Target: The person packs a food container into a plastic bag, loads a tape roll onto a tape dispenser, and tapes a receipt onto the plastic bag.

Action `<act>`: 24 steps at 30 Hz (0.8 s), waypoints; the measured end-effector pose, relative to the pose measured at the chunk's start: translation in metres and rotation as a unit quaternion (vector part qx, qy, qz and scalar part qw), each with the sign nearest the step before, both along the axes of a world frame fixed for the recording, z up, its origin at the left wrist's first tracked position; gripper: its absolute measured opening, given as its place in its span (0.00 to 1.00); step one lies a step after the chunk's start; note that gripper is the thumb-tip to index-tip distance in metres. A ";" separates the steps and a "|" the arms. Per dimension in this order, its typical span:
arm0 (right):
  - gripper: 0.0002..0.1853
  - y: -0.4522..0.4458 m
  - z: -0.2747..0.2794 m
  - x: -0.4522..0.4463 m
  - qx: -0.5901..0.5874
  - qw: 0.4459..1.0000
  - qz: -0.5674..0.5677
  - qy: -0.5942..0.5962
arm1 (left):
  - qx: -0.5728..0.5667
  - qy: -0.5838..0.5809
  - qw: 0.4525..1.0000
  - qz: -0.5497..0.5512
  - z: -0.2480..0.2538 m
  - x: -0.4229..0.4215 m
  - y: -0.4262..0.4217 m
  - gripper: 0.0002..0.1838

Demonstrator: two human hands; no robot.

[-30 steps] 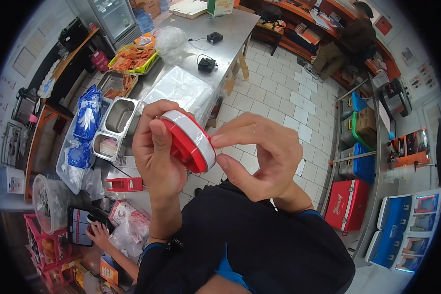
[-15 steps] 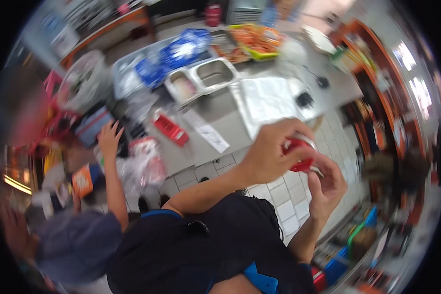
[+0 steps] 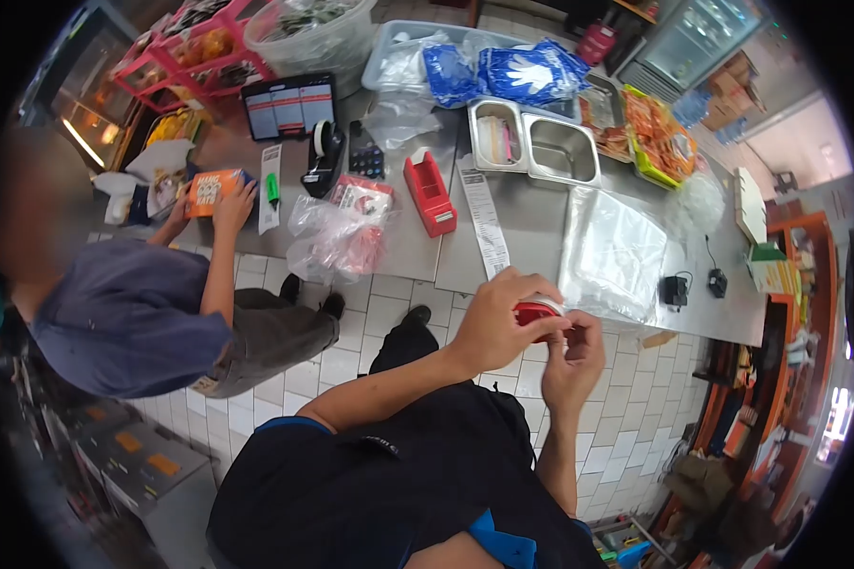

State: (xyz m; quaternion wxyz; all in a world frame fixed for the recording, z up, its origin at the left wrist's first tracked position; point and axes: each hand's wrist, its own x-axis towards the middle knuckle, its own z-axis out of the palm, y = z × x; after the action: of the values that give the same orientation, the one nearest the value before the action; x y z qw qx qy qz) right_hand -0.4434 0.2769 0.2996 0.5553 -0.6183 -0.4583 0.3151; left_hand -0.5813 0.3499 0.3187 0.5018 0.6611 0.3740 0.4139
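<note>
My left hand [image 3: 495, 327] is wrapped round a red tape core with a white tape roll [image 3: 537, 311], over the front edge of the metal table. Fingers of my right hand [image 3: 573, 360] are pinched together at the roll's right side; whether they grip a tape end is too small to tell. A red tape dispenser [image 3: 431, 197] lies on the table, beyond my hands to the left. Beside it is a long printed paper strip [image 3: 485, 220]. Clear plastic bags [image 3: 617, 251] are stacked just beyond my right hand.
At left a co-worker [image 3: 133, 303] holds an orange box [image 3: 215, 192]. A tablet [image 3: 292, 110], a black tape dispenser [image 3: 324, 157] and metal containers [image 3: 562, 152] stand on the table. Blue glove packs [image 3: 531, 73] fill a bin behind. Shelves line the right.
The view has swung left, towards the table and the co-worker, whose hands are now on the orange box. My right hand has closed in on the roll, which stays in my left hand.
</note>
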 end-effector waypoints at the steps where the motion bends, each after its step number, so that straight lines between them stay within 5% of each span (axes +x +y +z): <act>1: 0.08 0.006 -0.002 -0.006 0.000 1.000 0.015 0.003 | -0.013 0.008 0.999 0.037 -0.002 -0.005 -0.001 0.14; 7: 0.08 0.044 -0.025 -0.023 -0.048 0.995 0.068 -0.047 | -0.014 0.046 0.992 0.118 -0.031 -0.027 0.013 0.13; 10: 0.09 0.074 -0.021 -0.026 -0.070 0.988 0.045 -0.127 | 0.015 0.070 0.994 0.084 -0.039 -0.029 0.043 0.15; 14: 0.11 0.103 -0.021 -0.020 -0.094 0.979 0.037 -0.178 | -0.126 -0.057 0.987 -0.077 -0.056 -0.035 0.080 0.24; 24: 0.10 0.063 -0.030 0.022 -0.122 0.940 -0.278 -0.155 | -0.062 -0.008 0.975 -0.215 -0.075 0.070 0.080 0.25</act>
State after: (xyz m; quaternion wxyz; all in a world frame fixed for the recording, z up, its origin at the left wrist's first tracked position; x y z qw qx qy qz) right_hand -0.4218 0.3394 0.2697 0.4628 -0.8254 -0.3067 0.1022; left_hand -0.5110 0.4301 0.2438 0.6221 0.6903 0.2441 0.2773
